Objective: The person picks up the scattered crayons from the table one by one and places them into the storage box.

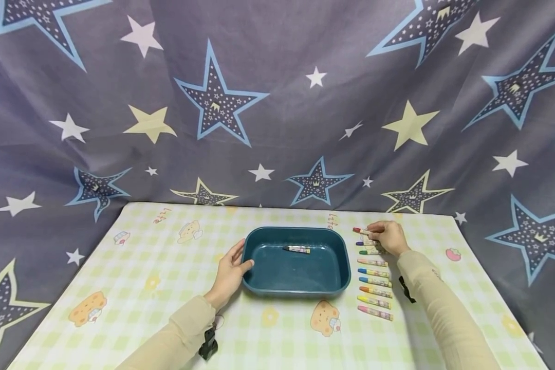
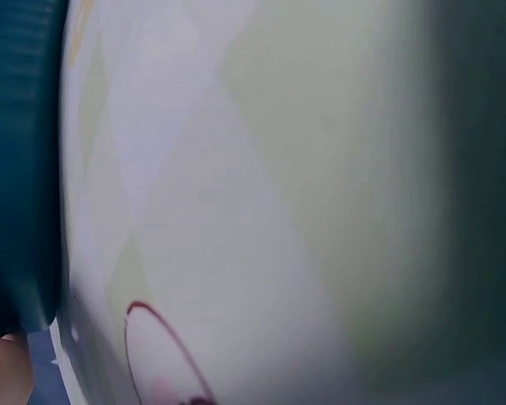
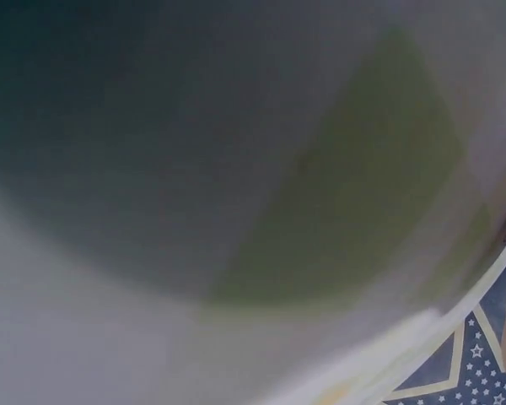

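Note:
A dark teal rectangular tray (image 1: 296, 294) stands on the table, and my left hand (image 1: 229, 272) grips its left end, thumb over the rim and fingers along the outside. Inside the tray lies one black crayon (image 1: 297, 249) in a printed paper wrapper. To the right, my right hand (image 1: 390, 236) pinches a red crayon (image 1: 361, 231) by its wrapped end, at the far end of a column of crayons. Just below it in the head view are a dark blue crayon (image 1: 362, 243) and a green crayon (image 1: 369, 252), both partly covered by the hand.
Further down the column lie a light pink crayon (image 1: 372, 262), two blue ones, an orange crayon (image 1: 375, 292), a yellow crayon (image 1: 373, 301) and a pink crayon (image 1: 375, 312). A green-checked cloth (image 1: 157, 318) covers the table. A star-patterned curtain (image 1: 282, 123) hangs behind.

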{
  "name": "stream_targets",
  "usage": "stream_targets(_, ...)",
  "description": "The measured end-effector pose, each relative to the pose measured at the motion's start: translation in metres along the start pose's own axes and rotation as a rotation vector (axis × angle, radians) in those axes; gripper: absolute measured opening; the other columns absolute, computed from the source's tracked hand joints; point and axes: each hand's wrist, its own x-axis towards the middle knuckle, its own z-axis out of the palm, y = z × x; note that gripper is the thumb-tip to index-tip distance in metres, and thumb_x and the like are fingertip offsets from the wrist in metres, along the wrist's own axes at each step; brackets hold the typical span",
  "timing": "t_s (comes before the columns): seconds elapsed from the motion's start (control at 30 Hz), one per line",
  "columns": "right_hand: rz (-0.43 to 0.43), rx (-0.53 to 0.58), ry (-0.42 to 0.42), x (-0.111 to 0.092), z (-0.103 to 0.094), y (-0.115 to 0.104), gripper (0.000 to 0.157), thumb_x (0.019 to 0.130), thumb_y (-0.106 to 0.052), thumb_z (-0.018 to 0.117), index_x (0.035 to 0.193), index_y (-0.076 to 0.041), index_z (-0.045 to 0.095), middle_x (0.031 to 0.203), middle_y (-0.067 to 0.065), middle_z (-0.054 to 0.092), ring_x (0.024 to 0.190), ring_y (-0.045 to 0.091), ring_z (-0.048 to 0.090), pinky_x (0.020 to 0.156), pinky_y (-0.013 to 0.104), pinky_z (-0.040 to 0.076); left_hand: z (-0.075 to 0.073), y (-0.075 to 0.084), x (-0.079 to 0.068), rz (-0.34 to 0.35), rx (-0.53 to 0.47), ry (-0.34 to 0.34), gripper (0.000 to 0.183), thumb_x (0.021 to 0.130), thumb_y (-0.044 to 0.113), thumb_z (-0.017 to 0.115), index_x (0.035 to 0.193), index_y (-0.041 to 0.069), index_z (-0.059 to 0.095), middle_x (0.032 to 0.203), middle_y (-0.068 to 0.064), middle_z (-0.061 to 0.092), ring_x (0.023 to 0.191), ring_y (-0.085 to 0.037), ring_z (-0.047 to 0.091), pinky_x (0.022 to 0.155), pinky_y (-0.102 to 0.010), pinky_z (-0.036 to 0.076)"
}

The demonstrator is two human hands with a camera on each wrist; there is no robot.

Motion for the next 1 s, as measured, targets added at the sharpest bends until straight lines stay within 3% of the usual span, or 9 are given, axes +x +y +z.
stream_targets(0.2, 0.012, 0.119, -0.038, 0.000, -0.001, -0.009, 0.023, 0.085, -0.006, 0.063, 0.107, 0.001, 0.067, 0.102, 0.022, 0.066, 0.074, 0.021, 0.066, 0.060, 0.028, 0.055, 0.000, 0.002, 0.000, 0.007, 0.006, 0.007, 0.065, 0.087, 0.000, 0.056, 0.144, 0.009, 0.028, 0.148, -0.013, 0.029, 0.134, -0.028, 0.032, 0.105, -0.038, 0.037)
stream_targets(0.43, -0.039, 0.152, -0.050, -0.002, -0.007, -0.027, 0.026, 0.087, -0.006, 0.059, 0.112, 0.003, 0.064, 0.110, 0.023, 0.063, 0.096, 0.033, 0.063, 0.073, 0.035, 0.057, 0.001, 0.002, 0.002, 0.006, 0.003, 0.008, 0.065, 0.087, 0.001, 0.056, 0.144, 0.009, 0.027, 0.148, -0.012, 0.029, 0.135, -0.027, 0.031, 0.106, -0.036, 0.036)
stream_targets(0.73, -0.070, 0.206, -0.036, -0.008, -0.011, -0.058, 0.029, 0.084, -0.012, 0.065, 0.111, 0.001, 0.065, 0.107, 0.019, 0.066, 0.093, 0.024, 0.066, 0.077, 0.029, 0.057, 0.002, 0.000, 0.000, -0.008, 0.001, 0.008, 0.066, 0.086, 0.001, 0.056, 0.145, 0.009, 0.027, 0.148, -0.012, 0.028, 0.135, -0.027, 0.031, 0.107, -0.036, 0.035)
stream_targets(1.0, -0.132, 0.224, -0.073, -0.016, -0.003, -0.095, 0.028, 0.083, -0.013, 0.067, 0.108, -0.002, 0.068, 0.107, 0.015, 0.067, 0.090, 0.019, 0.066, 0.075, 0.027, 0.057, 0.001, 0.001, 0.002, -0.015, -0.001, 0.004, 0.066, 0.086, 0.001, 0.056, 0.145, 0.010, 0.027, 0.149, -0.011, 0.028, 0.135, -0.026, 0.031, 0.106, -0.034, 0.036)
